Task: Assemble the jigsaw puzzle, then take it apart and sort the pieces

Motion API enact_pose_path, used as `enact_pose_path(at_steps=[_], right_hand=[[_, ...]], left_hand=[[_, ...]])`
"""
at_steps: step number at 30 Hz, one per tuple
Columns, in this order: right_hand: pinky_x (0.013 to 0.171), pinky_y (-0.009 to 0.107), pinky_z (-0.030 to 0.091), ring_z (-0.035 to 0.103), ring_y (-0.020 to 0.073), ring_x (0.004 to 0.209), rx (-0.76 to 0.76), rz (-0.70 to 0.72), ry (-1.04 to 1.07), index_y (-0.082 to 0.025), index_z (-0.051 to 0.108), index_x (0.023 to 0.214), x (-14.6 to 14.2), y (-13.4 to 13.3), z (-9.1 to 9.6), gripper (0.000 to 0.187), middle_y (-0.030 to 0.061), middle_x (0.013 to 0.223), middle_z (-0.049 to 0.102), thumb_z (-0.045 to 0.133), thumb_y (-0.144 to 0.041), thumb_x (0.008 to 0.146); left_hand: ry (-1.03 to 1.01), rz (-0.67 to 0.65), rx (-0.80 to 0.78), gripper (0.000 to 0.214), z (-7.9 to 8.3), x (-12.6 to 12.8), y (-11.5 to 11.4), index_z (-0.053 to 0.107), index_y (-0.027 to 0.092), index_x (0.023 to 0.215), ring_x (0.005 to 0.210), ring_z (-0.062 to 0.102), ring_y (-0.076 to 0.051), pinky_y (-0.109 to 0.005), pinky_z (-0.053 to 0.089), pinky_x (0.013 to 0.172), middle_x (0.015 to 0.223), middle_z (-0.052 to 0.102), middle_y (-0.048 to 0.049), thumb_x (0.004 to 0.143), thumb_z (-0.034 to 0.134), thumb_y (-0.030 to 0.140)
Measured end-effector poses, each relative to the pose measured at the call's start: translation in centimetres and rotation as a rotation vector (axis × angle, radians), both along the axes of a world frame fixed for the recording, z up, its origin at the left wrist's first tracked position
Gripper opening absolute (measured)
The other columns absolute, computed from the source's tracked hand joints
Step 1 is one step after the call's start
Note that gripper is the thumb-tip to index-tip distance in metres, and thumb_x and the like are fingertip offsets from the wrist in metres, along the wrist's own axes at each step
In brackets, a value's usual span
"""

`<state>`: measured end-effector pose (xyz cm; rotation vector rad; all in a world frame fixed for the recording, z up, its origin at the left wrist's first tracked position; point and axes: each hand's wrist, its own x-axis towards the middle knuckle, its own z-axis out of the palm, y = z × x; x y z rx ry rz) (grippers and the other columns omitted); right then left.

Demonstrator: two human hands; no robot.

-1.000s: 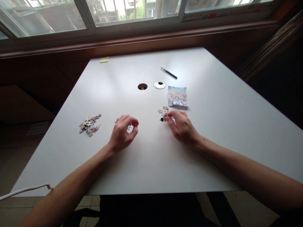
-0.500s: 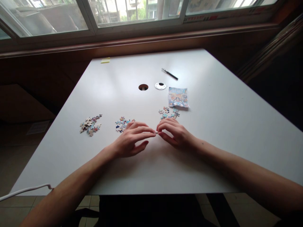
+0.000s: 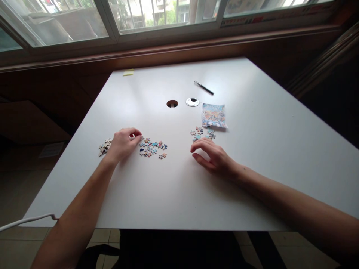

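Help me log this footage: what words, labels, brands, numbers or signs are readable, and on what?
No text can be read with certainty.
Printed picture: lettering along its top, too blurred to read.
Right window strip: red and dark marks, too blurred to tell if text.

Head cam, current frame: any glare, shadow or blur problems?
Head view: bright window backlights the scene, partly washed out; head view: soft glare on the far part of the white table; head view: diffuse shadow on the near side of the right hand; head view: right edge near-black; head view: puzzle pieces too small to read their prints.
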<state>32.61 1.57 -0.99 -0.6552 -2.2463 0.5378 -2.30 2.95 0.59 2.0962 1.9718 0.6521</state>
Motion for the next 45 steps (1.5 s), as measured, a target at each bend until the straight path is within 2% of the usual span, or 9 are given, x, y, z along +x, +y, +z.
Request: enact_pose_path(at_steps=[6,11,14,18,24,28,34,40,45], right_hand=[[0.079,0.039,0.05,0.059,0.022,0.084,-0.006,-0.002,-0.006,-0.022,0.055,0.099,0.1,0.0,0.1,0.01,0.0068,0.09,0.064,0.054,-0.015,0.092],[0.082,0.04,0.05,0.06,0.0223,0.086,-0.025,-0.01,-0.017,-0.022,0.055,0.101,0.2,0.0,-0.2,0.012,0.0068,0.093,0.064,0.054,-0.015,0.091],[0.083,0.04,0.05,0.06,0.022,0.087,-0.024,-0.003,-0.011,-0.022,0.056,0.1,0.2,0.1,-0.3,0.012,0.0066,0.093,0.065,0.055,-0.015,0.091],[0.083,0.04,0.05,0.06,0.0219,0.087,-0.026,0.0,-0.015,-0.022,0.056,0.1,0.1,0.2,-0.4,0.011,0.0068,0.094,0.065,0.055,-0.015,0.091],[0.083,0.04,0.05,0.06,0.0217,0.087,-0.028,-0.004,-0.024,-0.022,0.056,0.1,0.2,0.1,-0.3,0.012,0.0068,0.093,0.065,0.055,-0.015,0.091],[0.082,0.04,0.05,0.06,0.0216,0.086,-0.026,-0.005,-0.022,-0.022,0.056,0.1,0.1,0.1,-0.3,0.011,0.0066,0.092,0.065,0.055,-0.015,0.091],[0.082,0.04,0.05,0.061,0.022,0.086,-0.024,-0.01,-0.02,-0.023,0.056,0.101,0.0,0.1,-0.4,0.012,0.0064,0.092,0.066,0.055,-0.016,0.091],[0.081,0.039,0.05,0.061,0.0224,0.086,-0.025,-0.007,-0.031,-0.022,0.056,0.1,0.0,0.1,-0.4,0.012,0.0066,0.091,0.066,0.055,-0.016,0.091],[0.08,0.038,0.05,0.061,0.0218,0.084,-0.013,-0.015,-0.032,-0.022,0.056,0.1,0.0,0.1,-0.3,0.011,0.0064,0.09,0.066,0.054,-0.017,0.091]], left_hand=[[-0.047,-0.069,0.043,0.019,0.1,0.5,0.0,0.076,0.024,0.086,0.091,0.065,-0.021,-0.031,0.049,0.085,0.097,0.071,-0.0035,0.084,0.063,0.037],[0.089,0.248,0.264,0.022,1.8,-3.2,0.1,0.074,0.022,0.096,0.083,0.063,-0.023,-0.037,0.048,0.085,0.096,0.073,-0.006,0.089,0.055,0.031],[0.23,0.293,0.148,0.021,2.0,-6.1,0.1,0.075,0.022,0.092,0.083,0.064,-0.026,-0.038,0.047,0.086,0.094,0.072,-0.0077,0.085,0.056,0.029],[0.245,0.193,-0.073,0.022,1.5,-7.2,0.0,0.078,0.026,0.088,0.076,0.065,-0.025,-0.034,0.049,0.075,0.088,0.074,-0.005,0.079,0.065,0.042],[0.272,0.181,-0.088,0.016,1.1,-6.2,0.1,0.075,0.025,0.078,0.072,0.065,-0.024,-0.034,0.048,0.068,0.082,0.074,-0.0051,0.075,0.065,0.038],[0.299,0.19,-0.077,0.016,1.5,-6.0,0.1,0.074,0.025,0.08,0.076,0.068,-0.027,-0.036,0.05,0.073,0.083,0.075,-0.006,0.078,0.064,0.037],[0.057,-0.103,0.208,0.02,2.1,-2.0,-0.7,0.071,0.022,0.101,0.083,0.071,-0.019,-0.032,0.057,0.082,0.097,0.075,-0.0033,0.088,0.059,0.032],[-0.164,-0.462,0.377,0.037,0.9,3.5,-2.6,0.046,0.023,0.12,0.087,0.074,-0.013,-0.026,0.06,0.079,0.099,0.077,-0.0018,0.088,0.067,0.023],[-0.166,-0.551,0.375,0.041,0.6,5.2,-3.6,0.04,0.023,0.121,0.088,0.075,-0.013,-0.023,0.059,0.077,0.099,0.077,-0.0026,0.09,0.066,0.019]])
